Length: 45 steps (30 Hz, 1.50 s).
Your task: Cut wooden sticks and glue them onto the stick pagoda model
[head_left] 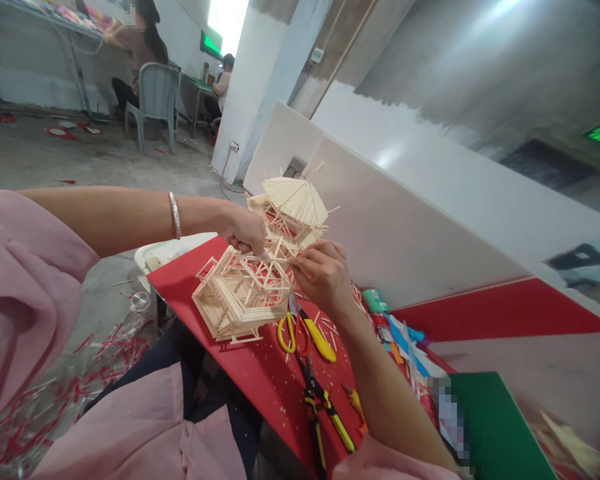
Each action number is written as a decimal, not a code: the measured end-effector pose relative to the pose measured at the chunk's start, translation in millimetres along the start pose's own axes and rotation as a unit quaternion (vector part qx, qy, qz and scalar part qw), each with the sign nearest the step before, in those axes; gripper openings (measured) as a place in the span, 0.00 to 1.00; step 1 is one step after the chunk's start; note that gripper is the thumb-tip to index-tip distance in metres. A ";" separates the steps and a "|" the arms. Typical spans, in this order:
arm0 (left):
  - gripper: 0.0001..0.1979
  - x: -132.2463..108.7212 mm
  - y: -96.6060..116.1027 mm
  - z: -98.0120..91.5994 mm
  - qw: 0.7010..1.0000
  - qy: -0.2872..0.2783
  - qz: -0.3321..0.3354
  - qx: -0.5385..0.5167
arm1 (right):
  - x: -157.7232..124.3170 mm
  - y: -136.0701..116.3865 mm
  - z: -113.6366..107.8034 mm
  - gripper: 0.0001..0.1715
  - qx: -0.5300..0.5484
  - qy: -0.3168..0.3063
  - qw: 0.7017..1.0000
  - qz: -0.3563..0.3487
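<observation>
A model pavilion made of thin wooden sticks (253, 280) lies tilted on a red table top (260, 380), its fan-shaped roof (295, 200) pointing away from me. My left hand (244, 230), with a silver bangle on the wrist, grips the model's upper frame with curled fingers. My right hand (320, 273) is closed in a pinch against the stick frame at the model's middle; whether it holds a loose stick is hidden.
Yellow-handled scissors (300, 333), yellow-and-black pliers (325, 407), a green-capped tube (377, 307) and a green board (500, 427) lie on the table. White panels (405, 220) stand behind. Red scraps litter the floor (55, 387). Two people sit at far tables near a grey chair (155, 100).
</observation>
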State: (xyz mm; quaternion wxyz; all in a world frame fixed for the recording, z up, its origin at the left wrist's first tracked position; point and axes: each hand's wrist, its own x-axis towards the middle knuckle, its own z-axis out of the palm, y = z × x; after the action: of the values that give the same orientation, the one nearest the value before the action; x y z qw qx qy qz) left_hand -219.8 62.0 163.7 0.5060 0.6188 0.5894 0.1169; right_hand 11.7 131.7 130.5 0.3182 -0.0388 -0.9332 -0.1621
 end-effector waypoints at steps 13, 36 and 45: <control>0.25 -4.7 4.9 3.8 1.000 0.017 -0.017 0.017 | -1.5 0.7 0.2 0.07 0.011 -0.013 1.000 0.013; 0.25 -7.0 6.5 3.1 1.000 0.006 -0.017 0.010 | -0.9 -0.5 0.4 0.07 0.004 -0.009 1.000 0.011; 0.25 -5.2 4.6 3.4 1.000 0.015 -0.015 0.014 | 0.8 -0.8 -0.4 0.08 0.004 0.005 1.000 -0.004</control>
State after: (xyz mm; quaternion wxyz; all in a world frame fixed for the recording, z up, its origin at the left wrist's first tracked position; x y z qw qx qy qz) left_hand -215.9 56.9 167.9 0.4905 0.6148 0.6076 0.1103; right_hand 11.2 130.8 131.1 0.3222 -0.0329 -0.9325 -0.1598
